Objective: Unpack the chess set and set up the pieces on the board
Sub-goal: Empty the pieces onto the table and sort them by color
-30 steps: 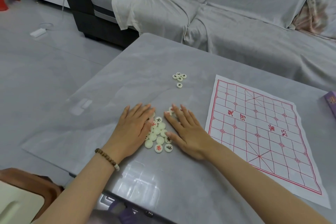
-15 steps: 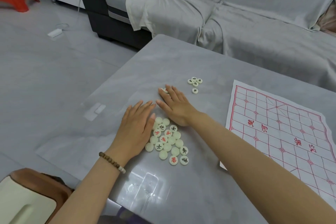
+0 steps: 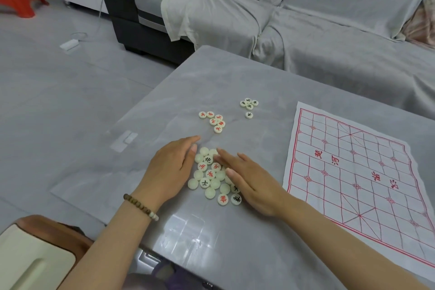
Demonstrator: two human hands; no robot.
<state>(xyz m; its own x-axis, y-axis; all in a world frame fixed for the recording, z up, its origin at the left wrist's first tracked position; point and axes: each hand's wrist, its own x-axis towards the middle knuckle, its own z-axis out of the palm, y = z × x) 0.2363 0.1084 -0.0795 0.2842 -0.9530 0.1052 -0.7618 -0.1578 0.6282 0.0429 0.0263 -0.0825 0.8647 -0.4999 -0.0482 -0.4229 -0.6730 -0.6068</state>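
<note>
Head view: grey table (image 3: 235, 82); paper board (image 3: 353, 172) lies flat at right, no pieces on it. Main pile (image 3: 209, 179) sits between left hand (image 3: 169, 172) and right hand (image 3: 249, 179), both flat, fingers straight, gripping nothing. Probably sorting by colour: slide out one disc at a time, flip blank faces. Versus 0.5 s ago: right hand back from its far reach; red-lettered group (image 3: 214, 121) now uncovered

grey table (image 3: 211, 249) | paper board (image 3: 353, 172) right | piece pile (image 3: 210, 174) centre | red-marked cluster (image 3: 213, 122), black-marked cluster (image 3: 249, 104) beyond
</note>
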